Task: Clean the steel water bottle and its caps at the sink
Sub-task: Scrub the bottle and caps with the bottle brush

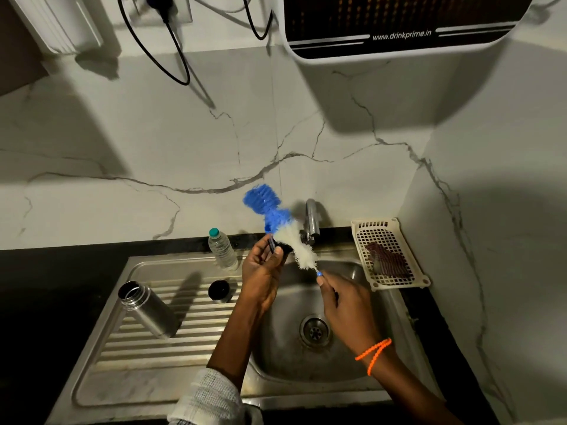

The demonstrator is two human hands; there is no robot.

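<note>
The open steel water bottle (147,308) stands on the ribbed drainboard (196,335) at the left, its mouth uncovered. A dark cap (219,291) sits on the drainboard to its right. Above the sink bowl (346,360), my left hand (260,274) pinches a small black cap (280,246) between thumb and fingers. My right hand (345,305) grips the handle of a bottle brush (285,228) with blue and white bristles. The white bristles touch the small cap, and the blue end points up and to the left.
A steel tap (311,220) rises behind the sink bowl. A clear plastic bottle with a teal lid (222,248) stands at the back of the drainboard. At the right, a white plastic basket (388,253) holds a dark scrub pad. A water purifier (399,23) hangs on the wall.
</note>
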